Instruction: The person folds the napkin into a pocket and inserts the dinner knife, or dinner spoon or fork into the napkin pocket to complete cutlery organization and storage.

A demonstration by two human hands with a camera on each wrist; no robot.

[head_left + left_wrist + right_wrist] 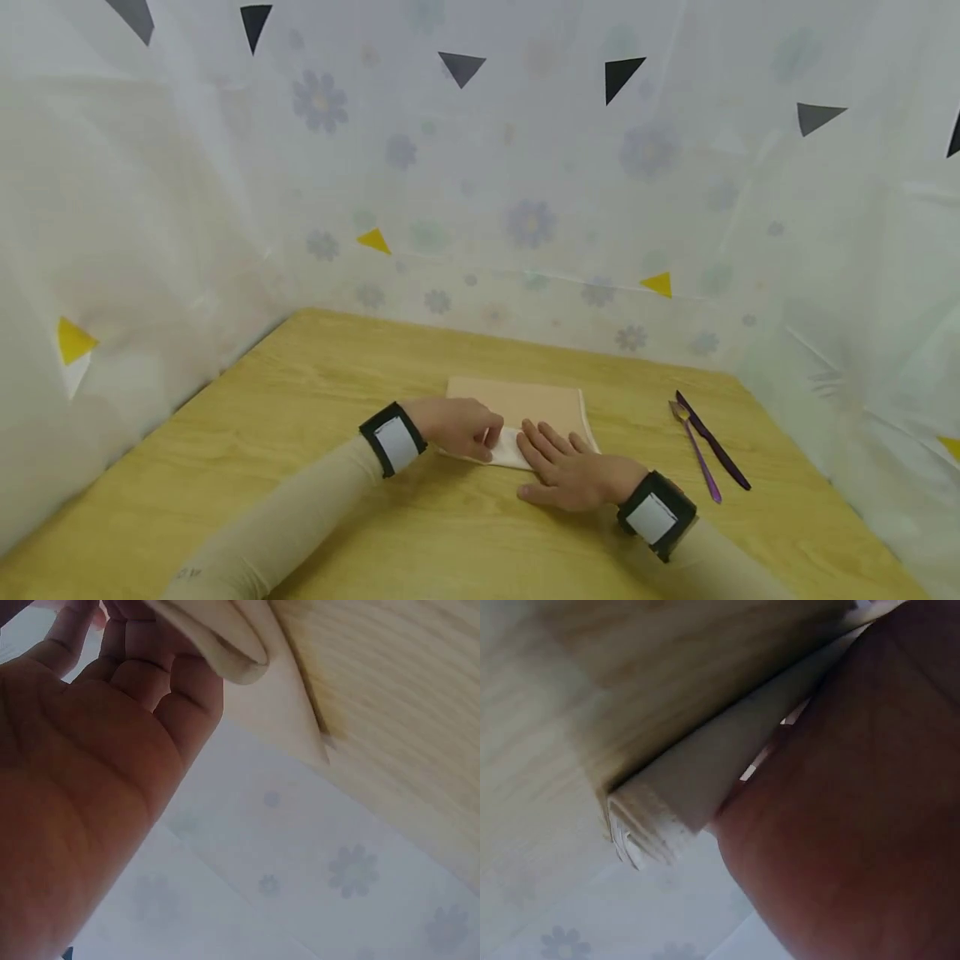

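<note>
Hands meet over a folded beige napkin (pixel 525 412) lying near the middle of the wooden table (pixel 300 400): the right hand (pixel 573 471) lies flat with straight fingers on the near right part, seemingly to pin the layers, while the left hand (pixel 457 427) curls its fingers round the near left edge, lifting a soft fold (pixel 225 645) clear of the wood. The napkin is pale tan, thin and limp, and the right wrist view shows several stacked layers (pixel 641 832) at one folded end. A purple spoon (pixel 696 450) and purple knife (pixel 712 440) lie side by side well to the right of the napkin, untouched.
</note>
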